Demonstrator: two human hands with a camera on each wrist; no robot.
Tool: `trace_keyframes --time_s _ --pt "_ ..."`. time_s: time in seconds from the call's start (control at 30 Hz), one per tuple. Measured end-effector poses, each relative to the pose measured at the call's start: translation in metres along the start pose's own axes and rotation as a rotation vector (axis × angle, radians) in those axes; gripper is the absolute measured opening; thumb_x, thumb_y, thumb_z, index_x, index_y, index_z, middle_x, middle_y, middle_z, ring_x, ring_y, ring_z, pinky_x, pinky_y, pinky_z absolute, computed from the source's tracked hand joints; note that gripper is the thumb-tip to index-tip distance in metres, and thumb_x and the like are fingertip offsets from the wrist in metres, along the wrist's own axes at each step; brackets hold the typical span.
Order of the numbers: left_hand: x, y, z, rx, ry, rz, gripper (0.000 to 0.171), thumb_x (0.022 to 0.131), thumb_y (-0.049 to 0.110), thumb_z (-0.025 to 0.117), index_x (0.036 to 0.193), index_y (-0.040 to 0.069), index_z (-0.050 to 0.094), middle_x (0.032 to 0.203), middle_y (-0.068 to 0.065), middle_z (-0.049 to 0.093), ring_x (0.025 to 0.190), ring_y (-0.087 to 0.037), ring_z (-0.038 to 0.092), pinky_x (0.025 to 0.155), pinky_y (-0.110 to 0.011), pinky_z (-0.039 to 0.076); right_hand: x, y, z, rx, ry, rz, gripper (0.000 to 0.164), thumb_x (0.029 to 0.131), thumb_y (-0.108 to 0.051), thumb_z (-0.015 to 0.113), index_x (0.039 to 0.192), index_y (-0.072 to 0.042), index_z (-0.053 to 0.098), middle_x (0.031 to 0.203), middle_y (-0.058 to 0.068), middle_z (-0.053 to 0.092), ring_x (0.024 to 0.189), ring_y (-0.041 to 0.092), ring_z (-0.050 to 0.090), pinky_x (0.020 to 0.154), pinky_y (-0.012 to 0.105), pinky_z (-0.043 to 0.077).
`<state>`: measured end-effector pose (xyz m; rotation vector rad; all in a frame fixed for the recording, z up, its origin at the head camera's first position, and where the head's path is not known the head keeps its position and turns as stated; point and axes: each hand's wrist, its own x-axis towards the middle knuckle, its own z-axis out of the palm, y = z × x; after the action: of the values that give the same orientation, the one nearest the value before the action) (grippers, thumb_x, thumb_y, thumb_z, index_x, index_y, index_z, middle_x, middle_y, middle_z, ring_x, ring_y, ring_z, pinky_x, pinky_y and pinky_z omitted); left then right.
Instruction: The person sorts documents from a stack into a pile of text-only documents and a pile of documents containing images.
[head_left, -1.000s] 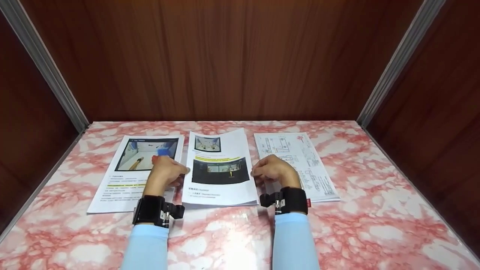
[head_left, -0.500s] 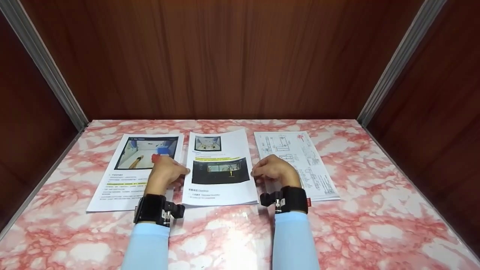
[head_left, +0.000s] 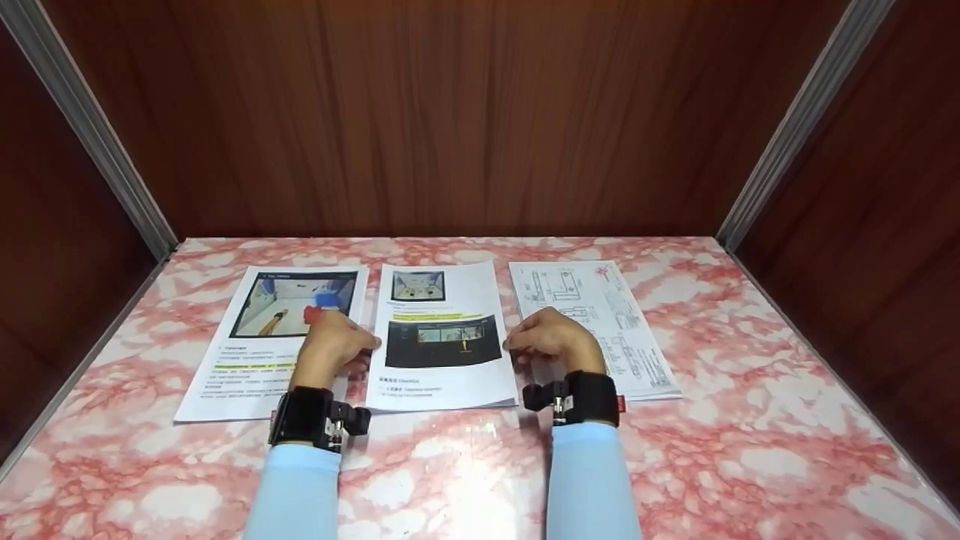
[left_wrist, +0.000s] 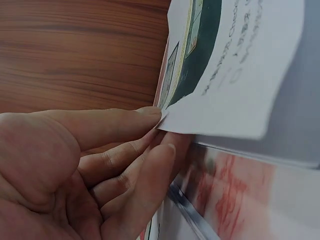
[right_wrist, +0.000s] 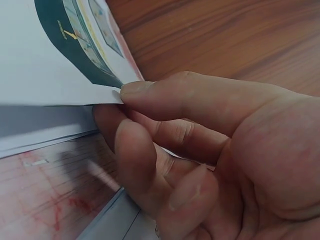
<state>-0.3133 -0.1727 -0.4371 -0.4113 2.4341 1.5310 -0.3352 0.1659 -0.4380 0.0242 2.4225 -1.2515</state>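
Note:
A printed paper sheet (head_left: 446, 381) with a dark picture and a yellow-highlighted line is held between both hands at mid-table. My left hand (head_left: 335, 341) pinches its left edge between thumb and fingers. At the opposite edge, my right hand (head_left: 553, 337) pinches it the same way. Both wrist views show the sheet (left_wrist: 235, 105) bowed and raised over more paper (right_wrist: 45, 125) beneath. The left hand is above a left paper stack (head_left: 225, 405), partly covering its large photo. Part of the right hand overlaps a right stack (head_left: 637, 345) printed with line drawings.
The table (head_left: 765, 457) has a red-and-white marbled top. A brown wood-grain panel (head_left: 450, 120) rises behind it, with dark side panels and grey metal corner posts (head_left: 810, 112). Each wrist wears a black strap with a small camera (head_left: 349, 418).
The middle sheet has shifted slightly to the right, and its curved top edge looks flatter. Both hands keep their pinch on it, the right hand moving a little right with it.

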Motion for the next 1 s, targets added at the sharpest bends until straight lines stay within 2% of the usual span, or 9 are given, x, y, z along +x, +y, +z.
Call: trace_keyframes --time_s 0.13,0.23,0.33,0.47,0.67,0.8,0.9,1.0 --pt "-0.001 0.001 -0.001 -0.031 -0.007 -0.003 0.015 0.094 0.003 0.075 0.103 -0.008 0.069 0.063 -0.001 0.065 0.052 -0.008 0.062 0.055 -0.023 0.059 -0.002 -0.002 -0.001 -0.006 0.005 0.002 0.015 0.092 -0.021 0.078 0.094 -0.007 0.084 0.064 -0.006 0.070 0.065 0.008 0.067 0.063 0.021 0.051" --pt "-0.003 0.003 -0.005 -0.030 -0.012 -0.001 0.016 0.096 0.004 0.074 0.105 -0.009 0.071 0.062 -0.001 0.067 0.052 -0.008 0.063 0.056 -0.023 0.060 -0.005 -0.003 -0.004 -0.030 0.009 -0.005 0.022 0.095 -0.026 0.076 0.096 -0.006 0.084 0.066 -0.007 0.073 0.066 0.007 0.068 0.063 0.021 0.050" --pt "-0.006 0.006 -0.010 0.027 0.015 0.033 0.023 0.096 0.006 0.074 0.110 -0.013 0.075 0.066 -0.003 0.072 0.054 -0.009 0.067 0.058 -0.024 0.062 -0.010 -0.005 -0.008 -0.060 0.015 -0.001 0.029 0.098 -0.030 0.073 0.103 -0.004 0.084 0.074 -0.005 0.078 0.070 0.009 0.069 0.066 0.023 0.053" --pt "-0.011 0.011 -0.017 0.108 0.080 0.086 0.028 0.096 0.010 0.075 0.115 -0.011 0.077 0.078 -0.008 0.079 0.059 -0.009 0.072 0.062 -0.024 0.063 -0.016 -0.008 -0.013 -0.063 0.034 -0.008 0.033 0.100 -0.033 0.071 0.109 -0.004 0.083 0.085 -0.002 0.082 0.077 0.012 0.070 0.071 0.026 0.055" --pt "-0.013 0.014 -0.018 0.096 0.110 0.117 0.029 0.095 0.009 0.072 0.116 -0.010 0.076 0.085 -0.012 0.080 0.063 -0.008 0.070 0.063 -0.022 0.062 -0.016 -0.010 -0.015 -0.002 0.022 -0.044 0.030 0.101 -0.030 0.070 0.111 -0.004 0.081 0.090 0.001 0.083 0.080 0.012 0.073 0.076 0.028 0.060" --pt "-0.015 0.017 -0.017 0.089 0.113 0.130 0.030 0.098 0.011 0.072 0.119 -0.009 0.076 0.098 -0.019 0.082 0.064 -0.007 0.072 0.063 -0.021 0.062 -0.015 -0.013 -0.013 -0.007 0.025 -0.078 0.029 0.101 -0.027 0.069 0.111 -0.002 0.081 0.094 0.005 0.085 0.082 0.012 0.074 0.081 0.030 0.062" --pt "-0.019 0.021 -0.019 0.110 0.129 0.157 0.030 0.099 0.014 0.072 0.120 -0.007 0.077 0.108 -0.023 0.082 0.065 -0.006 0.073 0.062 -0.019 0.060 -0.016 -0.020 -0.012 0.010 0.059 -0.129 0.027 0.101 -0.022 0.067 0.111 0.000 0.080 0.090 0.004 0.082 0.081 0.012 0.073 0.082 0.033 0.063" --pt "-0.023 0.025 -0.022 0.135 0.154 0.193 0.027 0.100 0.016 0.070 0.117 -0.003 0.078 0.109 -0.020 0.082 0.070 -0.008 0.074 0.064 -0.018 0.058 -0.018 -0.029 -0.009 0.066 0.088 -0.187 0.028 0.102 -0.017 0.064 0.114 0.004 0.077 0.084 0.000 0.077 0.078 0.011 0.070 0.079 0.031 0.063"
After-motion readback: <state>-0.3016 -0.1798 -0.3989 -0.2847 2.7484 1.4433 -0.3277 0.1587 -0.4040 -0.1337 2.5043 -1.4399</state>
